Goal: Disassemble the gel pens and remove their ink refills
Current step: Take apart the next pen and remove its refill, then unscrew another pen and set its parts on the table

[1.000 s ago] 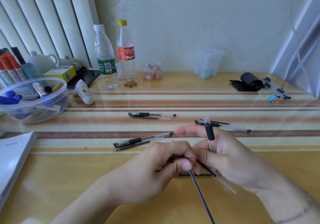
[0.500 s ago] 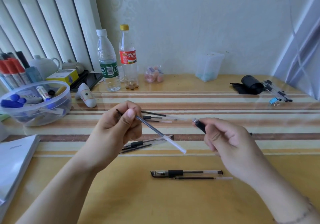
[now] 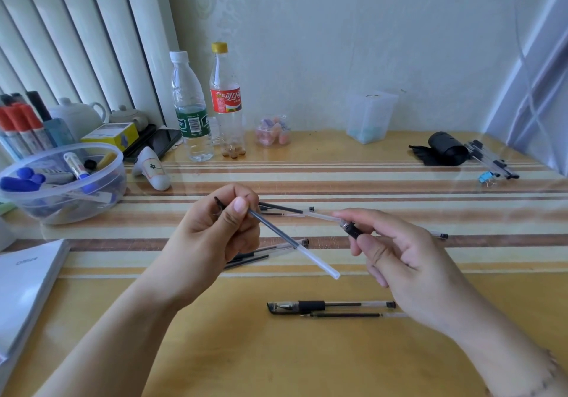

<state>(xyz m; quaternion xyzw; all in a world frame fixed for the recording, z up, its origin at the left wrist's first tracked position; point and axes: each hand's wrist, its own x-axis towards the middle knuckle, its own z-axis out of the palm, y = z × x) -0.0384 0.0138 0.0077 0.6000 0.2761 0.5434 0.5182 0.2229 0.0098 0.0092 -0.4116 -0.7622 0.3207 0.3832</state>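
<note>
My left hand [image 3: 215, 234] pinches an ink refill [image 3: 295, 244] near its tip; the refill slants down to the right, dark along its upper part and clear at its free end. My right hand [image 3: 402, 261] grips a pen barrel [image 3: 352, 230] by its black grip, and the rest of the barrel is hidden in my palm. Refill and barrel are apart. One pen [image 3: 329, 306] lies near the front with a loose refill [image 3: 344, 315] beside it. Two more pens [image 3: 276, 249] [image 3: 285, 209] lie behind my hands.
A plastic bowl of markers [image 3: 101, 187] stands at the left, with a white booklet [image 3: 24, 283] in front of it. Two bottles [image 3: 190, 108] [image 3: 227, 101], a small jar [image 3: 273, 131] and a clear container [image 3: 368, 117] line the back. A black roll [image 3: 445, 151] and spare pens [image 3: 491, 163] lie far right.
My hands rose from the table's front edge and drew apart: the refill came out of the barrel with my left hand. Over the last half second they barely moved.
</note>
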